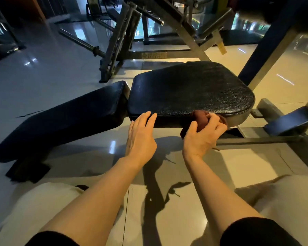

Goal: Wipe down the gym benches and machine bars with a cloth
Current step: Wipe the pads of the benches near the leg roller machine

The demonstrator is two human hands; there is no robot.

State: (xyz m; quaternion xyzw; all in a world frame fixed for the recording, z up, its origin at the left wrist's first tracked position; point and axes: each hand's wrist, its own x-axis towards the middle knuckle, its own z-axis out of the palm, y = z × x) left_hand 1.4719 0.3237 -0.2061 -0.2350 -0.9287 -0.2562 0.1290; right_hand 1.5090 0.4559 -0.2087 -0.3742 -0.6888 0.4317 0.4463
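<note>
A glossy tiled floor (60,71), pale and reflective, is seen beneath everything. On it, two black padded sections of one gym bench are counted: a long back pad (64,121), smooth and rounded at its edges, sloping down to the left, and a broader seat pad (188,89) of cracked, grainy vinyl with rounded corners, set just beside it. Grey metal frame bars (267,137), square in section, are seen under the right end of the seat, with a dark angled footplate (290,119) near them. A further machine frame (121,36) of dark steel bars is seen behind, well apart.

Two bare forearms are extended from black sleeves. The left hand (140,137) is held with straight, relaxed fingers, its fingertips (151,117) touching the near edge of the seat pad; its grip is released. The right hand (204,134) is clenched around one cloth (200,119), dark maroon, soft and bunched into a rounded wad, which is pressed against the front edge of the seat pad near its right corner.
</note>
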